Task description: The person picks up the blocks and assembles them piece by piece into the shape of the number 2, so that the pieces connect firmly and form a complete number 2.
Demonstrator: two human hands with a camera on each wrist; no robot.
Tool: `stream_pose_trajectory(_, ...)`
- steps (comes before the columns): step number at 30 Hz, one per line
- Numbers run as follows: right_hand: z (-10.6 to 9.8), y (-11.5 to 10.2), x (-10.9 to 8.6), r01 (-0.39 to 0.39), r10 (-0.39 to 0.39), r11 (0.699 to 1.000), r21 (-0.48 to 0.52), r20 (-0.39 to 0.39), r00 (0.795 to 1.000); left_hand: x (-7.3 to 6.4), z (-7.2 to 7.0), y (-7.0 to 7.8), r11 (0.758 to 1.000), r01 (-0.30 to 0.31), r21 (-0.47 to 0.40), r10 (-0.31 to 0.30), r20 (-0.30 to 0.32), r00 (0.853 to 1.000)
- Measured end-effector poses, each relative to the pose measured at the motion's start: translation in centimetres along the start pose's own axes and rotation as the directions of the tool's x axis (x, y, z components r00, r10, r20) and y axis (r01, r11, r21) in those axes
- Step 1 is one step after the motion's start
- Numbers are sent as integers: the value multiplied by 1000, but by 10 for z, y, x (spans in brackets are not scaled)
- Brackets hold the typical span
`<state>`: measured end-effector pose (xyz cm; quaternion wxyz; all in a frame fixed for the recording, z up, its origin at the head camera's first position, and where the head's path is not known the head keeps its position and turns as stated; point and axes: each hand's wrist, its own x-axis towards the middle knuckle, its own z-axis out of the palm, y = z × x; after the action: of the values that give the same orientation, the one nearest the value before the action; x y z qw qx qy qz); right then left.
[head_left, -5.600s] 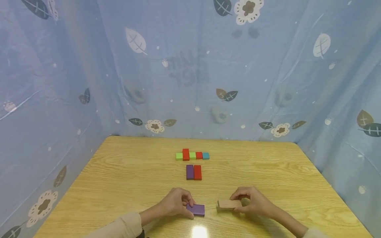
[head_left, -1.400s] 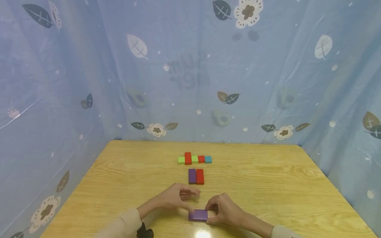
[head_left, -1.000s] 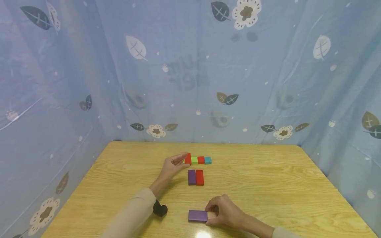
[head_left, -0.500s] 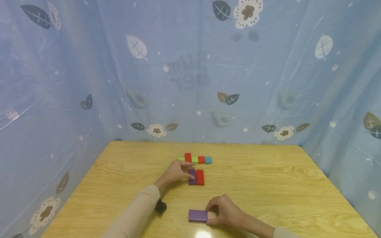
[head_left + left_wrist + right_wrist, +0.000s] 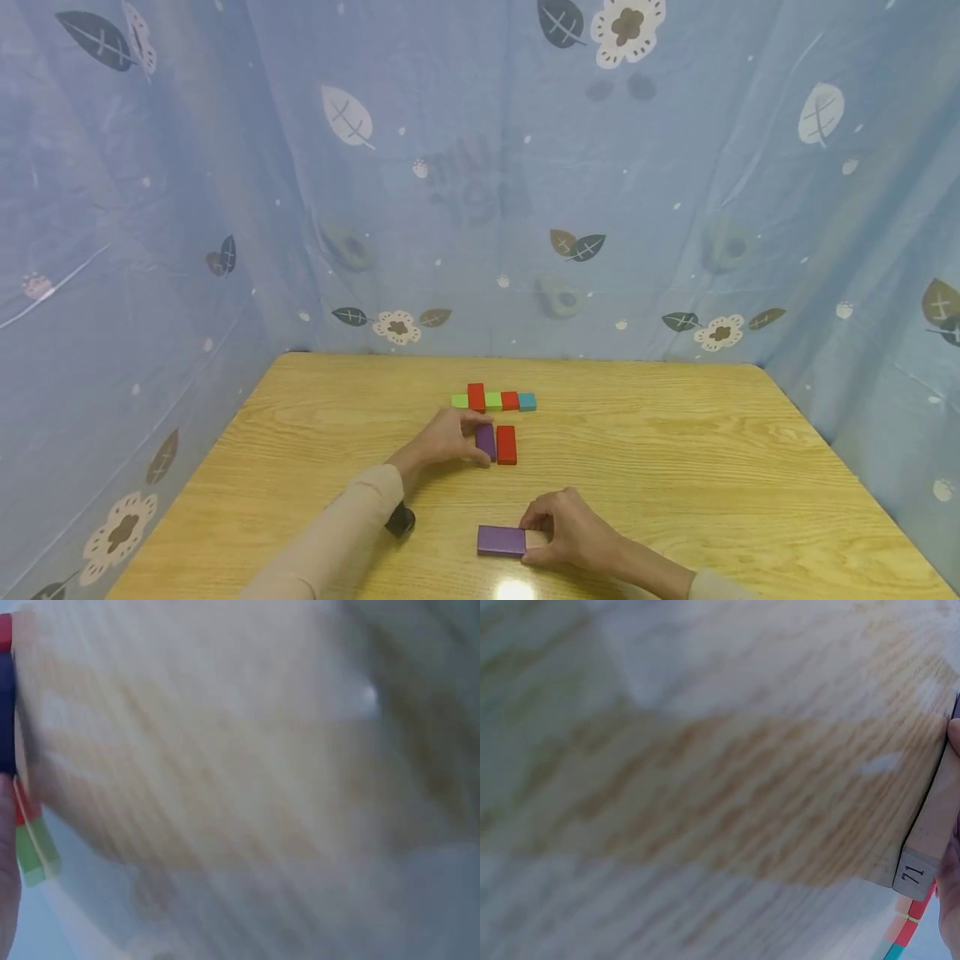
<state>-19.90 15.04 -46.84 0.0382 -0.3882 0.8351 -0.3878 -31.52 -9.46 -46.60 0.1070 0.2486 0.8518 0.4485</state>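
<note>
My left hand (image 5: 444,437) pinches a dark purple block (image 5: 486,442) by its near and far ends. A narrow gap parts that block from the red block (image 5: 506,445) on its right. Nearer to me, my right hand (image 5: 573,529) grips a plain wooden block (image 5: 537,539), mostly covered by the fingers. Its left end meets a second purple block (image 5: 501,541) lying lengthwise on the table. In the right wrist view the wooden block (image 5: 930,832) carries the number 71 on its end. Only a finger (image 5: 7,874) and the purple block's edge (image 5: 6,712) show in the left wrist view.
Behind the left hand runs a row of blocks: light green (image 5: 460,402), an upper red one (image 5: 476,397), another green (image 5: 492,402), a small red (image 5: 510,401) and a blue (image 5: 527,402). A patterned blue curtain (image 5: 420,208) encloses the wooden table (image 5: 675,450).
The right hand brought the wooden block left against the near purple block. The left hand let go of that block, reached to the row, then took the far purple block, now slightly off the red.
</note>
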Motion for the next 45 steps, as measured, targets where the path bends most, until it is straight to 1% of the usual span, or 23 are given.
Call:
stream_pose_trajectory(4,1,0,0,2,-2,1000,-8,2,1000,-1,-5,4,999,21,-26,-21,8,1000)
stream_pose_trajectory(6,1,0,0,-5,6,1000,-7,4,1000,-2,-10,7,999,33,-40,-33,3,999)
stream_pose_trajectory(9,0,-1,0,-9,9,1000,-4,6,1000,-5,-18,9,999,33,-41,-33,1,999)
stream_pose_trajectory(11,0,-1,0,-1,1,1000,0,4,1000,-8,-23,10,999,13,-34,-13,10,1000)
stream_pose_trajectory(14,-1,-2,0,2,-2,1000,4,3,1000,-11,-30,9,999,-33,-25,34,36,999)
stream_pose_trajectory(18,-2,-3,0,8,-8,1000,0,-3,1000,-16,-33,8,997,-49,-51,52,73,996)
stream_pose_trajectory(21,0,-2,0,22,-22,1000,0,-6,1000,-21,-30,11,996,-39,-85,48,103,993)
stream_pose_trajectory(24,1,-1,-1,22,-22,1000,3,-4,1000,-26,-24,14,995,-68,-75,78,143,987)
stream_pose_trajectory(26,2,0,-1,14,-14,1000,4,0,1000,-28,-20,16,993,-104,-47,111,169,979)
stream_pose_trajectory(29,2,0,-1,3,-3,1000,-3,-2,1000,-31,-15,20,990,-142,1,139,204,969)
stream_pose_trajectory(32,1,0,-1,-6,6,1000,-4,-2,1000,-34,-10,23,988,-151,24,141,226,964)
stream_pose_trajectory(36,2,-1,-1,-9,9,1000,2,2,1000,-39,-4,24,986,-166,12,157,261,953)
stream_pose_trajectory(38,2,-1,-1,0,0,1000,-1,1,1000,-40,-1,23,982,-187,4,179,280,943)
stream_pose_trajectory(43,2,-1,-1,4,-4,1000,-16,-6,1000,-42,4,22,982,-172,-78,189,342,921)
stream_pose_trajectory(45,2,-2,-1,-11,11,1000,-15,-6,1000,-41,6,22,982,-158,-105,185,359,915)
